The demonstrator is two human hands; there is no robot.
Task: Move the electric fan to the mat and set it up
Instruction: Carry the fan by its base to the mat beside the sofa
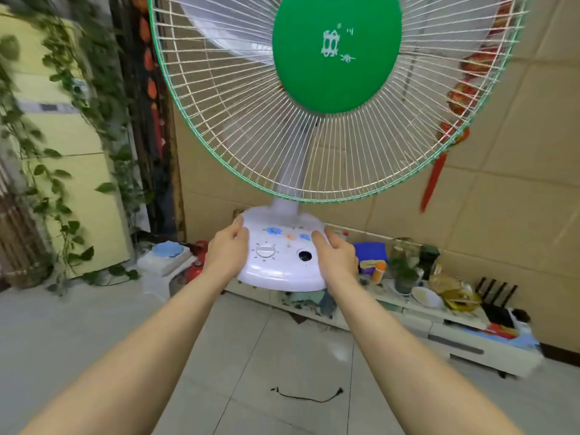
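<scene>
The electric fan [314, 120] is held up in the air in front of the person, clear of the tiled floor [282, 356], with both bare arms stretched out toward it. Its white base [282, 271] sits between the two hands: the left hand [227, 252] clasps the base's left edge, thumb on top and fingers wrapped under the rim, and the right hand [335, 255] clasps the right edge in the same way. Both hands are closed firmly on the base.

On the top of the base, between the hands, lie a round white dial [265, 250], a dark round hole [304, 255] just to its right, and small painted flowers above them. A pale neck [293, 171] rises from the back of the base to the fan head. The wire guard [238, 127] has a green rim and a large green centre disc [337, 51] with worn white marks; pale blades show behind the wires. The guard's top runs out of view.

Below the fan, a short black cord [307, 395] lies loose on the floor. Behind it a low white cabinet [455, 337] along the tan wall carries bottles, a potted plant and dishes. A trailing green vine [62, 152] hangs at the left.
</scene>
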